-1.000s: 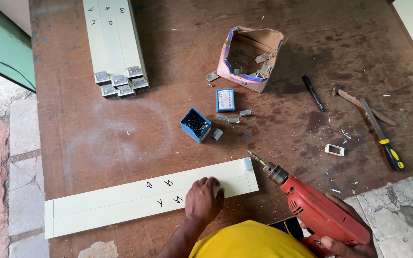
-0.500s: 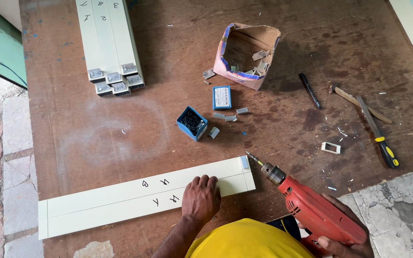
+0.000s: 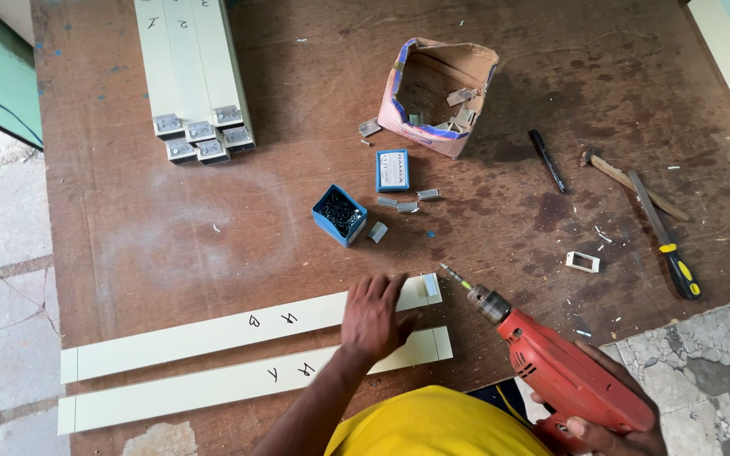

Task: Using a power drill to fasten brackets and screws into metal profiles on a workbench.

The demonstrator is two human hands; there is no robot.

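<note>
Stained brown wooden surface (image 3: 171, 245) over what looks like stone paving; left hand (image 3: 373, 317) spread flat on cream strips (image 3: 213, 333), right hand (image 3: 610, 422) wrapped around red drill (image 3: 563, 371).

- Two long cream strips (image 3: 238, 355) lie side by side on the brown wooden desk (image 3: 171, 236), left hand (image 3: 373, 317) on both.
- Open blue screw box (image 3: 339, 214) sits behind them.
- Red electric drill (image 3: 551, 363), in the right hand (image 3: 601, 422), lies right of the strips.

Matt cream strips (image 3: 213, 333) lie on a worn, stained wooden table (image 3: 171, 236) beside a glossy red plastic drill (image 3: 568, 376) with metal chuck.
</note>
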